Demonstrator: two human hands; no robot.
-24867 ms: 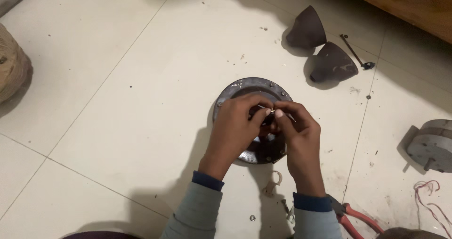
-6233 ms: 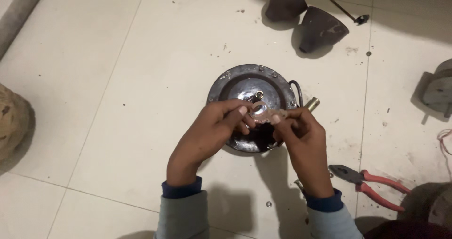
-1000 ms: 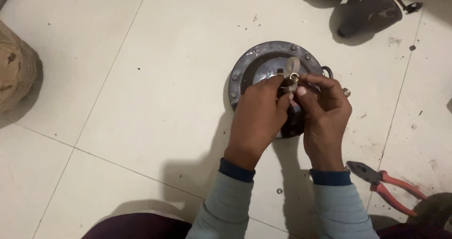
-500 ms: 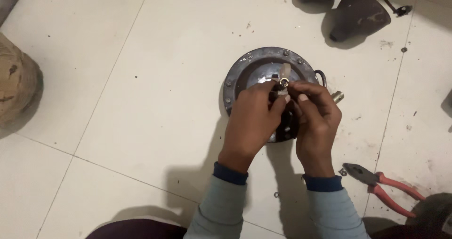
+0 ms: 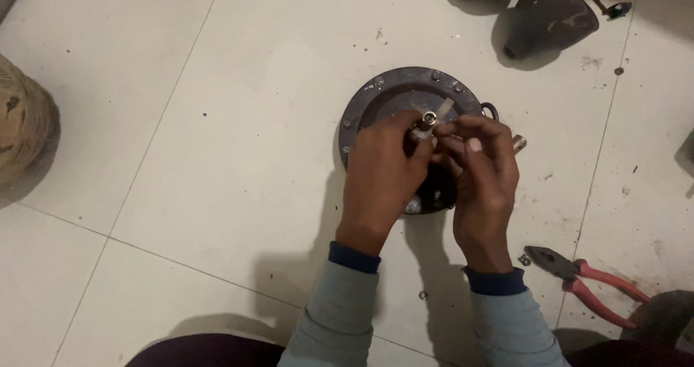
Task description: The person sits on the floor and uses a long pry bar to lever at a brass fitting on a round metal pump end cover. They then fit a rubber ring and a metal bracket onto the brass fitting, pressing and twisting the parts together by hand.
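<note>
A round dark metal motor housing (image 5: 390, 92) with bolts around its rim lies on the tiled floor. A short metal shaft (image 5: 426, 121) stands up from its centre. My left hand (image 5: 382, 172) grips the shaft from the left. My right hand (image 5: 483, 170) pinches a pale strip (image 5: 444, 111), tape or wire, that lies against the shaft's top. Both hands cover the housing's near half. Whether the strip is wound round the shaft is hidden by my fingers.
Red-handled pliers (image 5: 585, 276) lie on the floor at the lower right. A dark cone-shaped cover (image 5: 549, 16) and a thin rod (image 5: 603, 2) lie at the top right. A tan woven object (image 5: 22, 121) sits at the left edge. Small screws (image 5: 423, 295) dot the tiles.
Over the last second my hands stayed on the shaft with only small finger shifts. The view drifted, so the housing sits slightly lower in frame.
</note>
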